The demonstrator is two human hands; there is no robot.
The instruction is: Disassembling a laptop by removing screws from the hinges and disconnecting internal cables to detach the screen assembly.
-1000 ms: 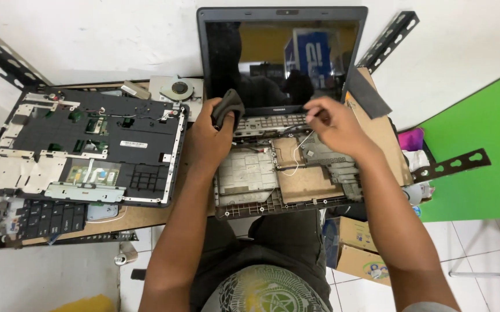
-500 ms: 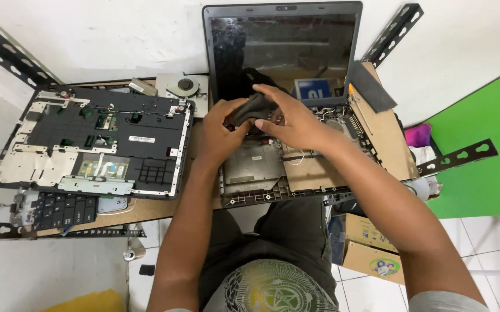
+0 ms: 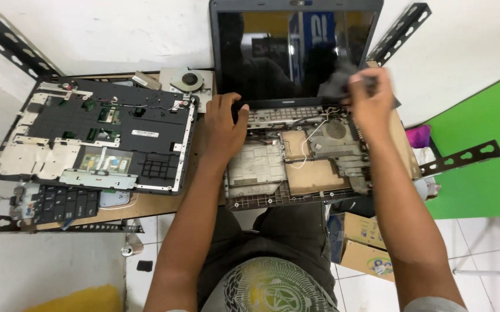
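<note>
Since the earlier frames, the dark cloth (image 3: 342, 81) had been passed from the left hand to the right and carried up onto the lower right part of the laptop screen (image 3: 273, 52). The right hand (image 3: 368, 101) was closed around the cloth and pressed against the glass near the right hinge. The left hand (image 3: 224, 124) had been set down at the left hinge, fingers curled over the rear edge of the stripped laptop base (image 3: 296, 167); nothing was held in it beyond that steadying grip.

Much of the teardown appeared to have been done already. The base, at the front edge of the bench (image 3: 163, 202) and overhanging the lap, had been left without keyboard or top cover, its bare metal plates, a round speaker grille and a loose white wire (image 3: 305, 150) exposed. The removed palmrest cover (image 3: 100, 136) had been laid face down across the left half of the bench, the detached keyboard (image 3: 59, 202) placed at the front left corner, and the cooling fan (image 3: 189, 80) put at the rear edge beside the screen.

Wiping of the screen was judged to be under way, only the lower right part being covered at that moment. How clean the rest of the glass was could not be told through the reflections. No part had yet been refitted.
</note>
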